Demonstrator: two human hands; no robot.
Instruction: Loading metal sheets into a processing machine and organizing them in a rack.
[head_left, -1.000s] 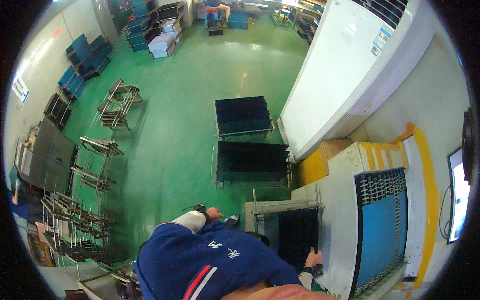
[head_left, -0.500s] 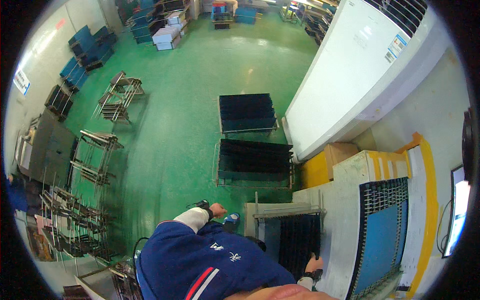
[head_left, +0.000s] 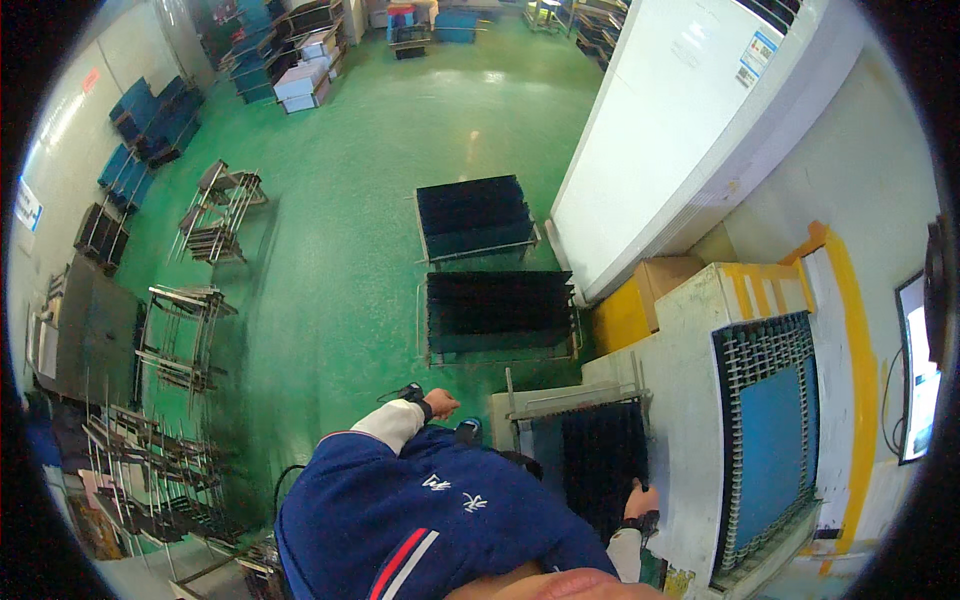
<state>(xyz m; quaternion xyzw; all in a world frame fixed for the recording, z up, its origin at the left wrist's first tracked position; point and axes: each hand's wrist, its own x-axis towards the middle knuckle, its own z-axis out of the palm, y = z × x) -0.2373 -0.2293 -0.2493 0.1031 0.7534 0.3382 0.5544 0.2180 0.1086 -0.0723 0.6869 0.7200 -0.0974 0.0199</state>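
Observation:
My right hand (head_left: 642, 500) is at the right-hand edge of a metal rack (head_left: 560, 408) packed with upright dark panels (head_left: 598, 462). Its fingers are bent over the edge of one dark panel, though the fingertips are partly hidden. A bluish panel face (head_left: 541, 450) shows at the rack's left side. My left hand (head_left: 440, 403) hangs over the green floor left of this rack, fingers curled in, with nothing visible in it. Both wrists carry dark straps.
Two more racks of dark panels (head_left: 475, 215) (head_left: 500, 310) stand ahead on the floor. On the right are a conveyor with a blue panel (head_left: 773, 430), a cardboard box (head_left: 668, 290), a tall white cabinet (head_left: 670, 130) and a screen (head_left: 918, 370). Metal racks (head_left: 185, 335) line the left.
The whole view has shifted slightly as my head moved. My right hand stays at the rack's right edge, and my left hand remains over the floor with its fingers curled.

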